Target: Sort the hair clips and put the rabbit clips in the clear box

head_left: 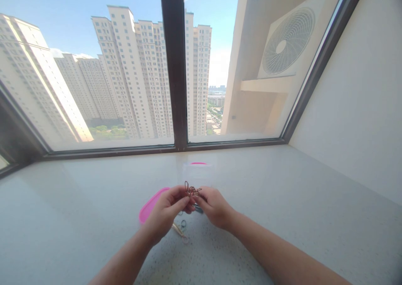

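A small tangle of brown cord (192, 190) is held above a pale windowsill (94, 230), pinched in the grip of the left hand (169, 203) and the right hand (216, 205). Its long axis is set roughly left to right, with one loop pointed upward at the left end. A pink lid (150, 207) is partly covered by the left hand.

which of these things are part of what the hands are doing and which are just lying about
In hand:
- brown looped cord, held by the left hand and right hand

Apparently just lying about:
- pink flat piece
- pale slim item
- small dark ring
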